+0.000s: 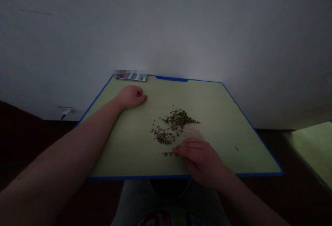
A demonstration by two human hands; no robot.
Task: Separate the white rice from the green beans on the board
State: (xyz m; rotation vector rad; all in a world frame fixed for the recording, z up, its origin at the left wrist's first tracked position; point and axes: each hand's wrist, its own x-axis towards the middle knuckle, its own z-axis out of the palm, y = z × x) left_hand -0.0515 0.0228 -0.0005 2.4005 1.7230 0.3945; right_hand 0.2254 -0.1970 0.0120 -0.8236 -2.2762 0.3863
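Left hand [131, 96]: curled into a loose fist, toward the far left of the blue-edged tabletop [121, 162].
Dark green beans [181, 117]: scattered mid-table in two patches, pale bits among them.
Thin dark strip [166, 153]: nearer than the beans, reaching the fingertips of the right hand [199, 155].
Pale grains [193, 130]: heaped beside the beans.
Right hand: fingers together; cannot tell whether they grip the strip.

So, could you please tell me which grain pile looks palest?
The rightmost pile, just beyond the right hand: it looks almost wholly pale; the others hold many dark grains.
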